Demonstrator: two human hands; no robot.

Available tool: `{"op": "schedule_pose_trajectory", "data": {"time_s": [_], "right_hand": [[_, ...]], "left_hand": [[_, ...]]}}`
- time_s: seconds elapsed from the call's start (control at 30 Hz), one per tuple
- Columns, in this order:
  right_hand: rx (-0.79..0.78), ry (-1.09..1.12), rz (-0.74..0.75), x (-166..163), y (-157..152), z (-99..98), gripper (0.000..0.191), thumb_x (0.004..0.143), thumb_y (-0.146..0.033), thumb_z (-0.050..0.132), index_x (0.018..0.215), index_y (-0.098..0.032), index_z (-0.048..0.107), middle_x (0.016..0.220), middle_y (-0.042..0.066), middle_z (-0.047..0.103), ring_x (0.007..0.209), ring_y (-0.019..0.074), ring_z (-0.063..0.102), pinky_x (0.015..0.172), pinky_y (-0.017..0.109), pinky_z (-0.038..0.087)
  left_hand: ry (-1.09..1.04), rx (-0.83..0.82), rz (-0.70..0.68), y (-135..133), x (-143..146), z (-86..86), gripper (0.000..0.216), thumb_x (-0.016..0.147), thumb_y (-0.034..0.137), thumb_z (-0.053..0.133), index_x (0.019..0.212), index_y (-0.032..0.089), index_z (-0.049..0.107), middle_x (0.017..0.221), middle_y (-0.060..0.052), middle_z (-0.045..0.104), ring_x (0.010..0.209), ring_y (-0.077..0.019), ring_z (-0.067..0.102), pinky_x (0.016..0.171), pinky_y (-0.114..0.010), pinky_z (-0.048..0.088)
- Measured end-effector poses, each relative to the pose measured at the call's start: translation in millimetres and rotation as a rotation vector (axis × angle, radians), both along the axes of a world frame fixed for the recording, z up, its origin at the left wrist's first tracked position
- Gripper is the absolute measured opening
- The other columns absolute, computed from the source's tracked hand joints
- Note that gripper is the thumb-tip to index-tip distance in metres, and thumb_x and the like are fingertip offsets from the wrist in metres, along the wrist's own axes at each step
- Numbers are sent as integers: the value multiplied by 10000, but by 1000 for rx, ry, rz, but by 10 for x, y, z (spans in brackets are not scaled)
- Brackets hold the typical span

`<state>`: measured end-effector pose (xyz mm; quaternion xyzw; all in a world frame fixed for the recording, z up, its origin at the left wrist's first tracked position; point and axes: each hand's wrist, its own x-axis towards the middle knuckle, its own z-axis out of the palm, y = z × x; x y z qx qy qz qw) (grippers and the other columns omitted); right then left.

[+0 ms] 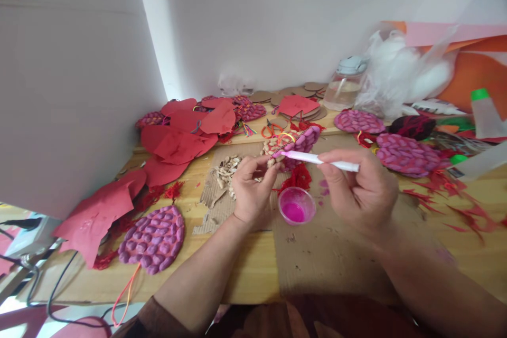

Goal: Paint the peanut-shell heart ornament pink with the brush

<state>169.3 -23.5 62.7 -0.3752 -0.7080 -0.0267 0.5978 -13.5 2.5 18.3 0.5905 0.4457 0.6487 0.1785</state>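
In the middle, my left hand [255, 185] pinches the near edge of an ornament [307, 140] covered in peanut shells painted pinkish purple. The ornament is tilted up, and its cardboard edge faces me. My right hand [358, 187] grips a white-handled paintbrush [317, 158], its pink tip at the ornament's edge close to my left fingers. Below them stands a clear plastic cup [297, 206] with magenta paint inside. A red tassel [299, 177] hangs under the ornament. Unpainted peanut shells [225, 171] lie on cardboard beside and behind my left hand.
A finished-looking peanut-shell ornament [154, 240] lies at left, below red cut-out paper [174, 142]. Orange-handled scissors [272, 129] lie behind the work. At right are more ornaments [407, 156], a jar [344, 84], a plastic bag [404, 71] and green-capped bottles [487, 116].
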Motion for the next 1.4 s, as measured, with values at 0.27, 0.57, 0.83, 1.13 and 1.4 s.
{"op": "schedule_pose_trajectory", "data": {"time_s": [0.27,0.57,0.83,1.13,1.4], "right_hand": [[-103,115,-6,60,43,-14,112,922,-268,673,1023,-225,696,870,16,728,621,128,601,523,288,427],[-84,118,9,37,26,-30,135,910,-248,691,1044,-241,701,909,13,737,707,141,657,663,299,527],[-110,95,27,43,16,-24,147,905,-232,690,1052,-238,700,888,15,733,657,139,626,608,296,509],[-122,104,44,41,10,-2,123,922,-246,673,1043,-238,694,878,18,733,718,164,676,664,324,551],[-92,95,12,64,22,-1,123,911,-245,684,1033,-236,695,888,11,727,714,158,666,686,331,554]], "left_hand": [[-32,-9,-36,-16,3,5,117,836,261,773,920,180,763,783,-13,637,643,-97,629,551,-179,520],[-27,-13,-33,-11,4,1,129,837,275,779,925,183,759,785,-14,629,649,-102,625,552,-184,523],[-13,14,-35,-10,-1,-5,104,840,245,775,926,187,764,787,-14,638,658,-98,631,559,-177,525],[-10,13,-36,-6,1,-20,129,841,250,780,954,189,774,796,-16,644,670,-102,640,578,-186,544],[4,51,-10,2,0,-21,140,832,244,791,966,204,785,771,-5,654,665,-98,634,569,-172,527]]}}
